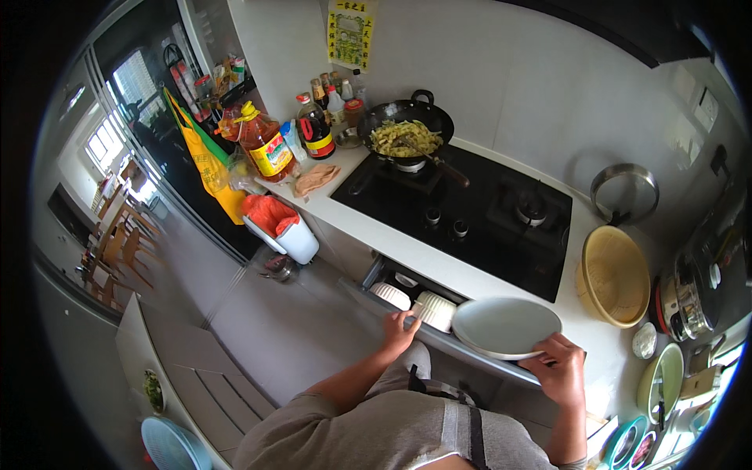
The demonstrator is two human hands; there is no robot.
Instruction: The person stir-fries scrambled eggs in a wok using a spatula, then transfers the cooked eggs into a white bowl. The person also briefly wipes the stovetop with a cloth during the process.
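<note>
My right hand (555, 367) grips the rim of a large pale plate (506, 326), tilted above the right part of a pulled-out drawer. At the front edge of that drawer (358, 296), my left hand (400, 335) has its fingers on or close to the rim; whether it grips is not clear. Ribbed white bowls (435, 310) stand in the drawer between my hands. On the black gas hob (487, 205), a wok (443, 120) holds cooked yellowish food (405, 138) with a spatula (449, 170) in it.
Left of the hob stand a large oil bottle (267, 150), a soy sauce bottle (315, 129) and a folded cloth (316, 179). A bin (299, 241) with a red bag hangs by the counter's end. To the right are a yellow basin (614, 276), a pot lid (625, 194) and a green basin (661, 382).
</note>
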